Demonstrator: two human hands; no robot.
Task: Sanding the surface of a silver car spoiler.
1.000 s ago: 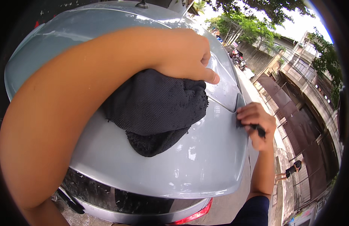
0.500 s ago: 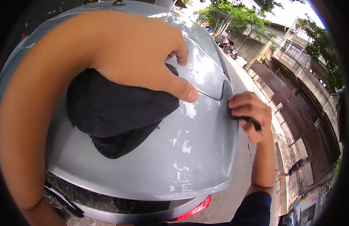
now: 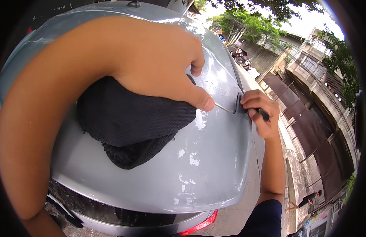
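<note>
Lying over the dark cloth on the car, the left hand perhaps steadies it there; its thumb and forefinger stand apart, but whether the hidden fingers grip, I cannot tell. The right hand closes around a black piece, which lies between thumb and fingers, probably to press it against the car's edge.

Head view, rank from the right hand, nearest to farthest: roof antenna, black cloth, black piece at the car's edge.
1. Black piece: in the right hand, at the car's right edge.
2. Black cloth: left of that hand, below the left hand.
3. Roof antenna: far end of the car, top of the picture.
</note>
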